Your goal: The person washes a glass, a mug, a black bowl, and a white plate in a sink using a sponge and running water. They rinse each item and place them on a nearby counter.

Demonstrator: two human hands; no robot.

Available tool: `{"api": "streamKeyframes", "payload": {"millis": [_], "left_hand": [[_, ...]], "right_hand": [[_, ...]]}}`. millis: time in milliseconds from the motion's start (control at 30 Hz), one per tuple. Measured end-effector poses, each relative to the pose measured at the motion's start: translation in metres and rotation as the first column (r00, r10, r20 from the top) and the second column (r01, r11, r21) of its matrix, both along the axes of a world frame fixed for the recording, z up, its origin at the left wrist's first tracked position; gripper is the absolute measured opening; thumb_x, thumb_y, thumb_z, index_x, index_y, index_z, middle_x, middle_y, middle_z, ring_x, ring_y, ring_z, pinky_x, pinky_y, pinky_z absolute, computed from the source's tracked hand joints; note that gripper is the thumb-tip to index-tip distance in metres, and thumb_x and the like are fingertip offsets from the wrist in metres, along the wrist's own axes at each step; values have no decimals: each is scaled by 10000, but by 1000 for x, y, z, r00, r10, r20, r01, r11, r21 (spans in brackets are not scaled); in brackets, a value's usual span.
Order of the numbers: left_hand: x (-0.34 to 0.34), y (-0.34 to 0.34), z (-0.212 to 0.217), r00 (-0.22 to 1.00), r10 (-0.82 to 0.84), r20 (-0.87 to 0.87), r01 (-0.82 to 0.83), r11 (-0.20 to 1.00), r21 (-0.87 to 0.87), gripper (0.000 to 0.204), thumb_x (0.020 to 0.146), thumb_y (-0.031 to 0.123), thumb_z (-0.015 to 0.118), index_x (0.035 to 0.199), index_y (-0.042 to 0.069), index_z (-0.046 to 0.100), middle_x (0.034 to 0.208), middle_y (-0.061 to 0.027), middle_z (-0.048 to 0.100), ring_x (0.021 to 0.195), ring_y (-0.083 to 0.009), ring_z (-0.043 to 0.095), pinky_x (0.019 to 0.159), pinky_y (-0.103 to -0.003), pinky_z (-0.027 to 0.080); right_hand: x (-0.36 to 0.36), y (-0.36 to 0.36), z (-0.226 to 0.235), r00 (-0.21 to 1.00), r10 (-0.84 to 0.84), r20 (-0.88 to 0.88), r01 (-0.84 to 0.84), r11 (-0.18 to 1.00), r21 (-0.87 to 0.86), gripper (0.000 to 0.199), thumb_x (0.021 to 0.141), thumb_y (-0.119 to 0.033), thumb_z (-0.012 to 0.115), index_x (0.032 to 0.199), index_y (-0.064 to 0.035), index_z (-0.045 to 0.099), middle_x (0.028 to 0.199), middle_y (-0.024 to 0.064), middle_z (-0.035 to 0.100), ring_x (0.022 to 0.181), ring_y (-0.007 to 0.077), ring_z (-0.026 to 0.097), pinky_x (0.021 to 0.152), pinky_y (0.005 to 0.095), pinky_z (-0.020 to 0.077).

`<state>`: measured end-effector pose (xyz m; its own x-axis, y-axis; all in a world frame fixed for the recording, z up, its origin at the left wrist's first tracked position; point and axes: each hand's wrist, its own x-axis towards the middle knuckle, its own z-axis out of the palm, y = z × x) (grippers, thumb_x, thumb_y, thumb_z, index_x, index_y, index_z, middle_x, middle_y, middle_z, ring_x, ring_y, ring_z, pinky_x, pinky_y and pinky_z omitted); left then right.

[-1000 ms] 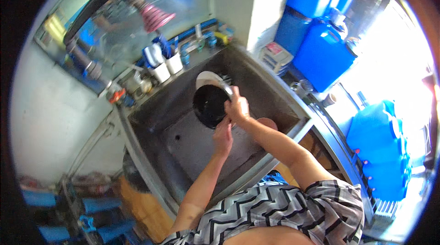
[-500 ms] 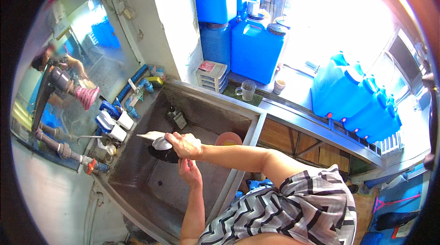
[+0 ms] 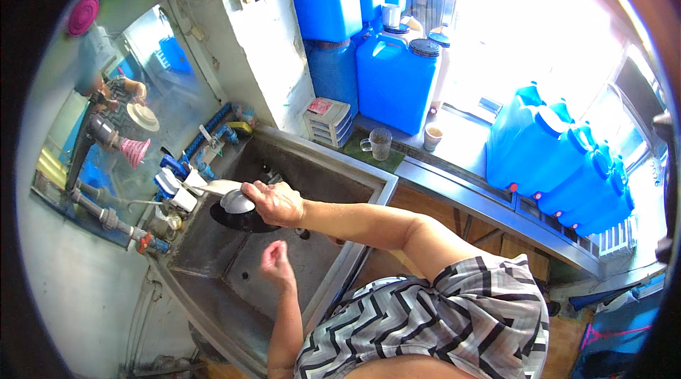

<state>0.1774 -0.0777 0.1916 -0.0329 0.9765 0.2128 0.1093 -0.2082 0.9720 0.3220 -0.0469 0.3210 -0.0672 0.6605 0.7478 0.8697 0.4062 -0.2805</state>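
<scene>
Over the left part of the grey sink (image 3: 284, 276), my right hand (image 3: 275, 204) grips a silver rounded piece (image 3: 237, 202). Beneath it a black round disc (image 3: 237, 221) is held along with it. A pale flat piece (image 3: 215, 186) sticks out past the silver one; whether the three are joined cannot be told. Lower down, apart from the disc, my left hand (image 3: 277, 265) hovers above the basin with its fingers curled together and nothing visible in them. My right forearm hides part of the sink's right side.
White holders (image 3: 179, 191) and a tap with a red handle (image 3: 145, 242) line the left ledge. Behind the sink stand a small drawer unit (image 3: 328, 122), a glass mug (image 3: 379, 143) and a paper cup (image 3: 433, 138). Large blue jugs (image 3: 397, 81) stand beyond.
My left hand has come away from the disc's edge and dropped lower. My right hand has carried the disc and silver piece to the left and slightly up. The view has shifted somewhat.
</scene>
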Motion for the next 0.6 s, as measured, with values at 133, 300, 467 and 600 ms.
{"api": "streamKeyframes", "payload": {"millis": [133, 300, 467, 600], "left_hand": [[-23, 14, -15, 849, 357, 390, -33, 772, -635, 759, 822, 607, 480, 1313, 38, 375, 1387, -156, 341, 1288, -282, 307, 1069, -489, 205], [-38, 50, -22, 449, 223, 865, 458, 773, -438, 909, 795, 687, 431, 1454, 105, 201, 1525, -113, 153, 1411, -283, 99, 1115, -520, 62], [-40, 70, -26, 36, -58, 998, 631, 775, 22, 799, 801, 619, 458, 1397, 110, 306, 1462, -94, 279, 1362, -268, 212, 1094, -548, 119], [-34, 57, -4, -112, -639, 761, 778, 421, 467, 630, 838, 526, 482, 1311, 110, 461, 1355, -119, 458, 1280, -274, 399, 1067, -552, 247]], "right_hand": [[15, -13, 8, 965, 178, 195, -151, 977, -148, 372, 777, -98, 561, 1127, -41, 447, 750, 121, 564, 577, 306, 616, 452, 402, 488], [1, -29, 5, 905, 40, 423, -182, 936, 300, 386, 780, -172, 556, 1112, -10, 446, 826, 175, 550, 541, 242, 610, 407, 348, 486], [-8, -40, 4, 845, 305, 438, -407, 900, 158, 227, 812, -168, 548, 999, -51, 493, 688, 108, 566, 526, 215, 613, 409, 330, 506], [0, -41, 3, 892, 230, 389, -329, 920, 212, 351, 790, -178, 557, 1100, -43, 465, 744, 139, 563, 551, 230, 610, 424, 338, 497]]}}
